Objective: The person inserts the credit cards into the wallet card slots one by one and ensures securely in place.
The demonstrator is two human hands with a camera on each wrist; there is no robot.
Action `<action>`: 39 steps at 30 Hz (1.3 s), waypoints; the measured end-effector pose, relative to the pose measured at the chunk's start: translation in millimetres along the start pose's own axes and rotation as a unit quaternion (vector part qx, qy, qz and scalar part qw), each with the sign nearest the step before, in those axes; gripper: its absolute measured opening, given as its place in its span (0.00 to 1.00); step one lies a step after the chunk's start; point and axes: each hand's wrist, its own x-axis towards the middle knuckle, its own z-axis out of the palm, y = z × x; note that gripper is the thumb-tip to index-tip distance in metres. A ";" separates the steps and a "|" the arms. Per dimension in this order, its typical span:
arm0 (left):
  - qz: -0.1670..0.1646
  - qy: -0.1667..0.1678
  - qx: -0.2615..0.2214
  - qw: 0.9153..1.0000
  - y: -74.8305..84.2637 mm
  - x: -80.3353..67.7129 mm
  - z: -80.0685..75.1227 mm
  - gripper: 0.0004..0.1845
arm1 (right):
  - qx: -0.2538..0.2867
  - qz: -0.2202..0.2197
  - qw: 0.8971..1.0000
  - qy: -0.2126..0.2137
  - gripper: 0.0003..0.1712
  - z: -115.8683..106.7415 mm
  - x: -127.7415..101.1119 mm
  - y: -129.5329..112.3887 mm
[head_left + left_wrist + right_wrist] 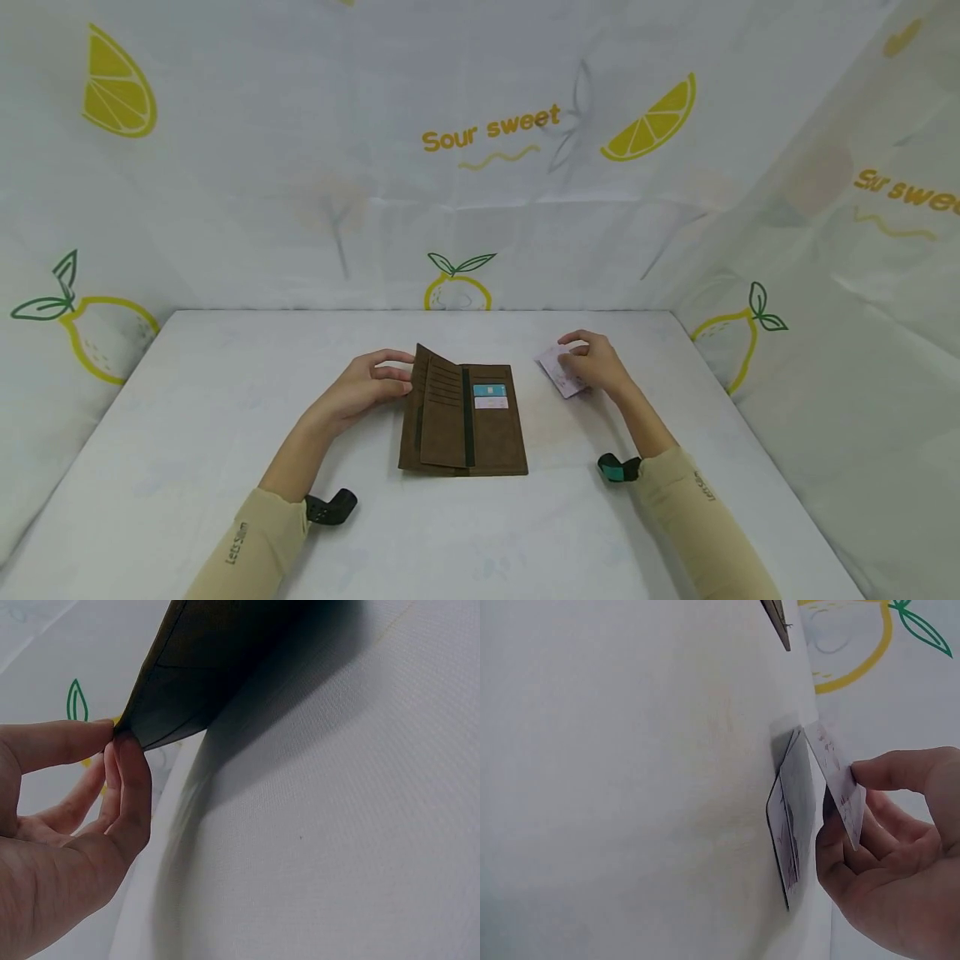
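A brown long wallet (pixel 495 442) stands spread on the white table, its left side raised at a slant. My left hand (pixel 352 396) pinches the outer edge of that raised side between thumb and fingers, as the left wrist view also shows. In the wallet's right side, a blue card (pixel 490 390) and a pale pinkish card (pixel 491 402) sit in slots. To the right of the wallet, my right hand (pixel 596 367) pinches a pale card with pinkish print (pixel 838 784). Right beside it, close under the fingers, lie a few similar cards (pixel 787 832) in a loose pile.
The white-covered table (pixel 360 533) meets a white cloth backdrop (pixel 300 167) with lemon prints behind and at the sides. Black wrist cameras (pixel 332 507) are strapped to both wrists over beige sleeves (pixel 251 546).
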 end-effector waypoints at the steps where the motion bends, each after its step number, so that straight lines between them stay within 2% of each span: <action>1: 0.001 -0.001 -0.001 1.000 -0.1 0.2 0.3 0.29 | 0.016 0.004 1.000 0.000 0.23 0.2 0.2 -0.6; 7: 0.004 -0.002 -0.002 1.000 0.0 0.0 0.8 0.29 | 0.078 0.029 0.997 -0.001 0.23 7.1 1.7 -11.5; 17: 0.006 -0.001 -0.004 1.000 -0.5 -0.2 -1.7 0.29 | 0.156 0.049 0.987 -0.002 0.23 35.2 6.7 -41.3; 23: 0.008 0.000 0.000 1.000 -0.7 -1.2 -2.1 0.29 | 0.210 0.034 0.977 0.007 0.22 51.8 10.7 -56.9; 30: 0.001 0.004 0.002 1.000 -0.1 -1.4 -1.7 0.29 | 0.249 0.019 0.968 0.010 0.19 67.1 12.2 -70.2; 35: -0.001 0.003 0.003 1.000 -1.1 0.2 -1.1 0.30 | 0.275 0.024 0.961 -0.007 0.19 77.1 12.1 -76.4; 39: 0.000 0.002 0.005 1.000 -1.8 1.3 -0.6 0.30 | 0.276 0.020 0.960 -0.026 0.20 83.6 10.8 -81.0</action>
